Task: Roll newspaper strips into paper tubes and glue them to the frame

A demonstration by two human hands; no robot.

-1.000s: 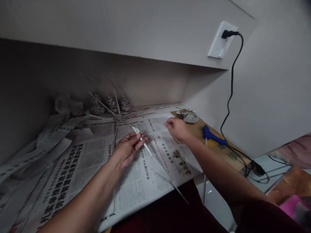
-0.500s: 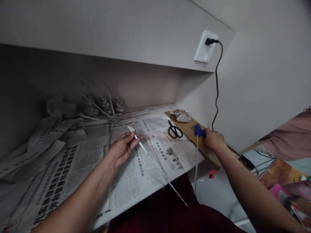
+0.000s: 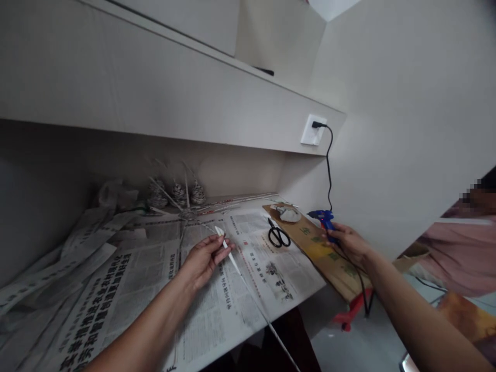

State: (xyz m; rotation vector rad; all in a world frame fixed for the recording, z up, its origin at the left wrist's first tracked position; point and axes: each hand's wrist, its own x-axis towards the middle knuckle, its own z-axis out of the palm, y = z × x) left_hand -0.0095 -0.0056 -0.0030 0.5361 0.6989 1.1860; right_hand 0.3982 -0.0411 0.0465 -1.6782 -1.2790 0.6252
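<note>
My left hand pinches a white folded paper end of a long, thin rolled paper strip. The strip slants down past the table's front edge. My right hand grips the handle of a blue glue gun, its nozzle pointing left over a cardboard piece. Black-handled scissors lie between my hands on the newspaper. Just beyond my left hand sits a small knot of woven paper strips, with strands sticking out.
Several small woven paper cones stand at the back under the shelf. Loose paper strips pile up at the left. A black cord hangs from the wall socket. At the right is a person in pink.
My right hand has turned the glue gun so its nozzle points left instead of its glue stick hanging toward me. My left hand still holds the strip. The view has tilted upward.
</note>
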